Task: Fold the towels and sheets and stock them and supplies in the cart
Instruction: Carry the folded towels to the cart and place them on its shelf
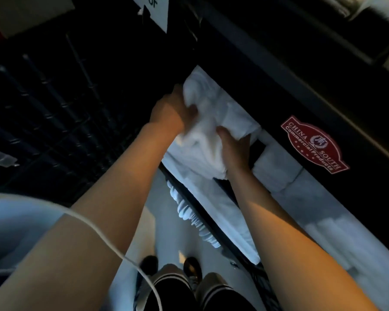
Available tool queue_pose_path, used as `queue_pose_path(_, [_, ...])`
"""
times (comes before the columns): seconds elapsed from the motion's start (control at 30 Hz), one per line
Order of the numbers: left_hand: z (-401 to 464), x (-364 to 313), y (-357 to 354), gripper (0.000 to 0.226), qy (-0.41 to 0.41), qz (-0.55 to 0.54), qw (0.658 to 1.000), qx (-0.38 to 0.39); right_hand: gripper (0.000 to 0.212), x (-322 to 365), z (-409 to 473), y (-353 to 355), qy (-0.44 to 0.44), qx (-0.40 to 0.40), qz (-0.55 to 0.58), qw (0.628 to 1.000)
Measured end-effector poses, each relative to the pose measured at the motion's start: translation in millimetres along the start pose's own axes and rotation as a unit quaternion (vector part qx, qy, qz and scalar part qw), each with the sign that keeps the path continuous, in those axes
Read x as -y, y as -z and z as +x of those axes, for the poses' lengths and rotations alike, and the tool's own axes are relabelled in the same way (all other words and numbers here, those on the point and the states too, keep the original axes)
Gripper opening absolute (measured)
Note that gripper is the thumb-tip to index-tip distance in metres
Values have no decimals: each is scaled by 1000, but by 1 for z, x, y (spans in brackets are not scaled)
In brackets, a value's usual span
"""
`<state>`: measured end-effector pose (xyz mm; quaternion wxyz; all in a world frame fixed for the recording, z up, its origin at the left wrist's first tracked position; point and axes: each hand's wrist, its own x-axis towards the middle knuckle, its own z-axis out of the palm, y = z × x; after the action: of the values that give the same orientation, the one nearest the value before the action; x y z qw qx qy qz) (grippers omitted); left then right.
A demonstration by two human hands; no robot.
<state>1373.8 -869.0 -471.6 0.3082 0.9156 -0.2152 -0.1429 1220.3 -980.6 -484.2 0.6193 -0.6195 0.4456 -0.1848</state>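
Note:
A bunched white sheet is held between both hands on a shelf of the dark cart. My left hand grips its far left end, fingers buried in the cloth. My right hand clamps its near right side, thumb on top. Under it lies a flat folded white sheet. Folded white towels sit to the right on the same shelf. The view is dim and blurred.
A red oval label is stuck on the cart's dark panel. A dark wire grid fills the left. More folded white linen shows on a lower shelf. A white cable crosses my left arm. My shoes stand on grey floor.

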Motion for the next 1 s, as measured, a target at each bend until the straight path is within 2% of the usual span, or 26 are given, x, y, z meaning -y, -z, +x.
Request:
queue_pose_path(0.1, [16, 13, 5, 78, 20, -10, 999, 38, 82, -11, -3, 5, -26, -14, -1, 1000])
queue_pose_path(0.23, [-12, 40, 20, 89, 42, -126, 989, 68, 107, -21, -33, 12, -71, -13, 4, 997])
queue_pose_path(0.33, [-43, 59, 23, 87, 54, -196, 975, 88, 97, -31, -59, 7, -103, -4, -3, 995])
queue_pose_path(0.43, [-65, 71, 22, 79, 45, -247, 965, 82, 83, -40, -79, 1, -99, -9, 39, 994])
queue_pose_path(0.5, [-75, 70, 18, 79, 19, -250, 967, 45, 71, -41, -87, -6, -84, -14, 69, 994])
queue_pose_path(0.57, [-85, 62, 11, 83, -2, -233, 972, -8, 66, -41, -92, -15, -41, -33, 48, 997])
queue_pose_path(0.73, [-98, 41, -2, 75, -50, -204, 975, -72, 72, -37, -102, -32, 44, -79, 16, 996])
queue_pose_path(1.0, [-71, 17, 13, 67, -121, -184, 971, -88, 82, -11, -88, -37, 59, -88, 16, 994])
